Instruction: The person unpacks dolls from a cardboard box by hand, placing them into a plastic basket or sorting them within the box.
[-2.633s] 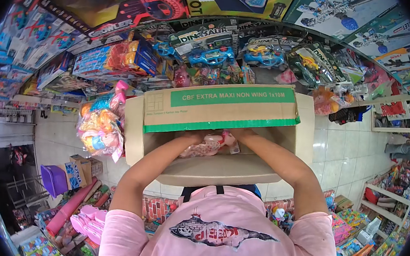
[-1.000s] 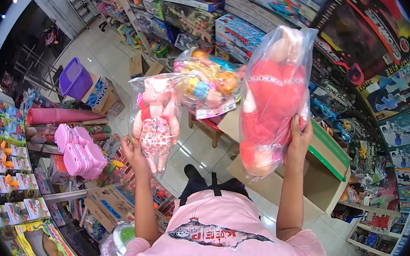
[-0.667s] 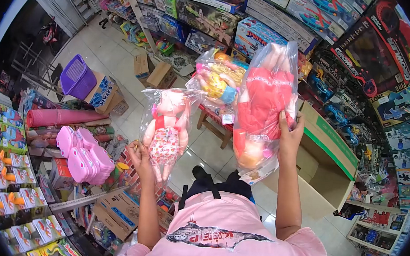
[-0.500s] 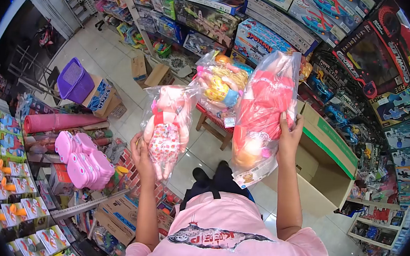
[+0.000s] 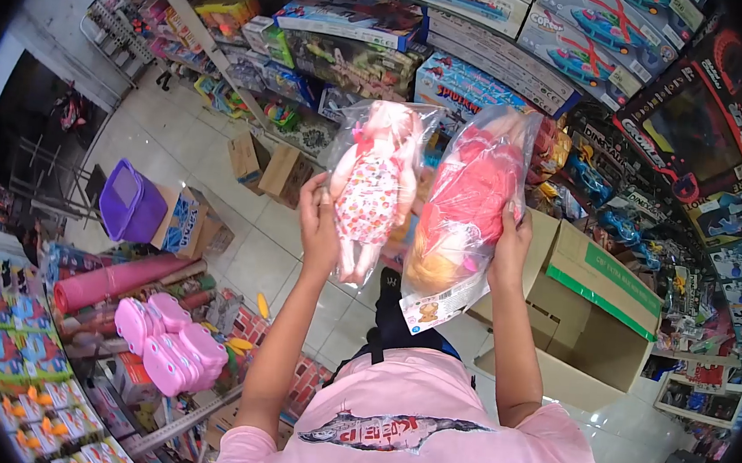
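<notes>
My left hand (image 5: 319, 225) is closed on the edge of a clear bag holding a doll (image 5: 369, 198) in a pale floral dress; the doll is upright, feet toward me. A second bagged doll (image 5: 474, 188), in a red dress, is gripped along its right side by my right hand (image 5: 512, 246). It lies head-down, with its yellow-orange hair at the near end beside a printed card (image 5: 442, 305). The two bags are side by side at chest height, close together. Behind them, the things on the small stool are almost wholly hidden.
An open cardboard box (image 5: 597, 317) stands to my right. At left are a purple basket (image 5: 131, 202), small cartons (image 5: 285, 174), a pink roll (image 5: 119, 283) and pink cases (image 5: 183, 356). Shelves of boxed toys (image 5: 350, 62) curve around the front and right.
The floral-dress doll has moved up and right, beside the red-dress doll, and now covers most of the yellow bagged doll behind. The red-dress doll has shifted slightly left. My view has tilted.
</notes>
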Demonstrator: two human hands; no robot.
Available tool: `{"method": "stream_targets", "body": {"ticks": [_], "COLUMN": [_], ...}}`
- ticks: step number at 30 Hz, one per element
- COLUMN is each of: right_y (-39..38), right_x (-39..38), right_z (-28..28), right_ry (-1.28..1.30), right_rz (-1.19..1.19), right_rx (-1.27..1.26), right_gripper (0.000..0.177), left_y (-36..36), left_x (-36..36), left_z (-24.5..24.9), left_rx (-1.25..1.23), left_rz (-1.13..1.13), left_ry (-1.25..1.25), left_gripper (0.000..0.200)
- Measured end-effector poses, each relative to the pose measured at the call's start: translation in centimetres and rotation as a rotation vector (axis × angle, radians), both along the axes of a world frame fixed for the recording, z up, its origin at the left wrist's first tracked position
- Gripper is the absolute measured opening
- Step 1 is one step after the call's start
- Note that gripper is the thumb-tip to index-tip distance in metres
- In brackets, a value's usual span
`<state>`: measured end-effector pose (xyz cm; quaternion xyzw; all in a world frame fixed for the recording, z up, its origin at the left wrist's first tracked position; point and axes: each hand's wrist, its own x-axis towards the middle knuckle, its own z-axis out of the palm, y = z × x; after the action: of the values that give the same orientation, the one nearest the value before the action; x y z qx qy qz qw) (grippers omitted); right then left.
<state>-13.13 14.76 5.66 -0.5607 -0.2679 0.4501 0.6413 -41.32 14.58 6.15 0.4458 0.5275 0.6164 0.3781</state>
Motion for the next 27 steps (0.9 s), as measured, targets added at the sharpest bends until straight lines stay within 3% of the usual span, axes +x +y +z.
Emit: {"method": "stream_targets", "body": {"ticks": [2,4,5,6,8,10,12,14,16,19,23,27], "right_y": [1.7,2.9,3.0,2.9,3.1,3.3,3.5,3.5,3.5,3.2,3.4,3.2], "right_x": [-0.3,-0.5,-0.4,-0.7,-1.1,-1.9,-2.7,-2.9,-3.5,-4.8,-5.5,-7.0], "right_z": [-0.8,-2.5,-3.3,-3.4,-3.6,-3.0,-1.7,-0.2,0.6,0.0,-0.6,-1.7], "right_ry": [0.04,-0.116,-0.351,-0.341,-0.786,-0.787,-1.03,-1.035,-1.241,-1.214,-1.177,-1.097], "right_rz": [-0.036,0.015,0.045,0.031,0.094,0.078,-0.091,-0.067,0.175,0.244,0.232,0.222], "right_rx": [0.004,-0.064,-0.132,-0.149,-0.191,-0.132,-0.075,-0.083,-0.011,-0.077,-0.11,-0.143], "right_gripper": [0.038,0.04,0.042,0.042,0.044,0.049,0.057,0.067,0.072,0.076,0.079,0.079], "left_y": [3.1,5.3,5.9,6.5,8.0,8.7,9.5,10.4,11.4,12.5,12.3,12.8], "left_x": [0.1,0.5,0.7,0.5,-0.2,-0.1,-0.2,0.3,0.5,0.7,0.9,-1.3], "left_z": [-1.0,-0.5,-0.5,-0.9,-1.9,-1.3,-1.2,-0.4,-0.3,-1.5,-4.1,-6.5], "left_rx": [-0.074,-0.202,-0.119,-0.13,0.01,0.019,-0.018,0.037,0.09,-0.016,0.031,0.048], "left_rz": [-0.105,-0.243,-0.253,-0.273,-0.298,-0.358,-0.38,-0.414,-0.451,-0.737,-0.616,-0.656], "left_ry": [0.129,0.332,0.51,0.518,0.789,0.811,0.72,0.698,0.674,0.655,0.586,0.576], "left_gripper": [0.03,0.03,0.029,0.029,0.028,0.03,0.035,0.041,0.047,0.051,0.048,0.045]}}
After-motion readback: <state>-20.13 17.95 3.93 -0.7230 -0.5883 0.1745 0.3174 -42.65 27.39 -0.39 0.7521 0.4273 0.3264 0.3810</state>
